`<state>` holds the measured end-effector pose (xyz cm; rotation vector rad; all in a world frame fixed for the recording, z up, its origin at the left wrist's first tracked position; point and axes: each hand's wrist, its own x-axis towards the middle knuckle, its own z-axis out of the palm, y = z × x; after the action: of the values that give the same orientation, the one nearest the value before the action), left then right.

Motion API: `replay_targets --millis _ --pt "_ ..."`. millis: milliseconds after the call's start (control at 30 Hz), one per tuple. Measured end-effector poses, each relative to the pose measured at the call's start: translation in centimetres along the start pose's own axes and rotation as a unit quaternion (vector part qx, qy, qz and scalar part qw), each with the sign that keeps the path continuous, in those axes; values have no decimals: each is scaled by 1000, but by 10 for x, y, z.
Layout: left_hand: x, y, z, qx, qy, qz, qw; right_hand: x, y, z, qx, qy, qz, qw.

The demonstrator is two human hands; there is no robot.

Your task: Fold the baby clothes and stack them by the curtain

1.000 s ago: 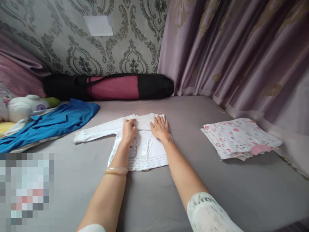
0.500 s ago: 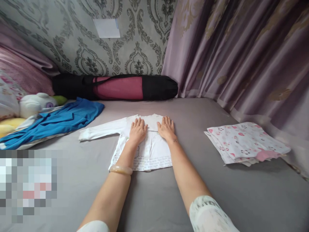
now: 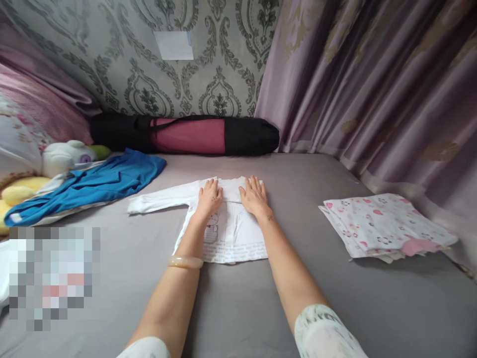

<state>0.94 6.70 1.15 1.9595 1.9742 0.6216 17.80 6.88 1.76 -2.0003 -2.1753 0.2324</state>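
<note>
One white button-front top (image 3: 238, 236), flat on grey bed (image 3: 231, 313); one sleeve (image 3: 160, 200) outstretched leftward, other sleeve (image 3: 231, 190) apparently folded across chest. Left hand (image 3: 210, 198) flat, fingers nearly together; right hand (image 3: 255, 198) flat, fingers slightly spread. Risk: dragging hands could crease or shift fold. Nearby: blue garment (image 3: 108, 180), left; floral cloth stack (image 3: 389, 223), right; long bag (image 3: 188, 136), behind. Forearms (image 3: 294, 276) hide hem corners.

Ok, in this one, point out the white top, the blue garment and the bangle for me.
White top (image 3: 234, 226): head view, on its front, above the printed lettering.
Blue garment (image 3: 110, 180): head view, on the middle of its rumpled fabric.
Bangle (image 3: 185, 262): head view, on its camera-facing band.
</note>
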Motion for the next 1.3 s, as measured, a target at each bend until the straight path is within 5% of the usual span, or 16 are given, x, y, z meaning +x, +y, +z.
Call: replay_targets --millis 433,767,1067,1300 --pt "2 -26 -22 -127 21 -43 991 -2 -13 5 -4 -72 -1 997" --pt "2 -27 -26 -155 -1 -65 986 -12 -65 8 36 -121 -95 987" --pt "4 -34 -23 -175 8 -61 983 -11 -68 4 16 -120 -96 988" --pt "8 -41 -31 -199 43 -76 976 -14 -85 12 -25 -76 -194 978"
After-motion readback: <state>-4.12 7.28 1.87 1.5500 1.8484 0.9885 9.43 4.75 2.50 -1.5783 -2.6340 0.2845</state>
